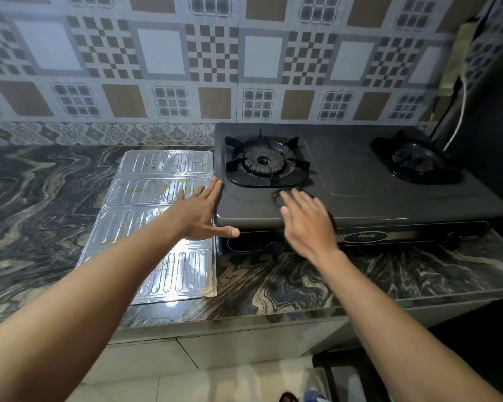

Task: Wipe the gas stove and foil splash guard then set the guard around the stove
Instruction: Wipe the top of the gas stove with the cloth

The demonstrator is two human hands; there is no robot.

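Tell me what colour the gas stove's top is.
The gas stove is dark matte grey, with black burner grates; the head view shows it.

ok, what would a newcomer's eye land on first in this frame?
Two bare arms reach in from below. The left hand lies open against the left front corner of the dark two-burner gas stove, and the right hand is spread over the stove's front top. Left of the stove, the foil splash guard lies flat on the marbled countertop, speckled with yellowish spots. Neither hand holds a cloth.
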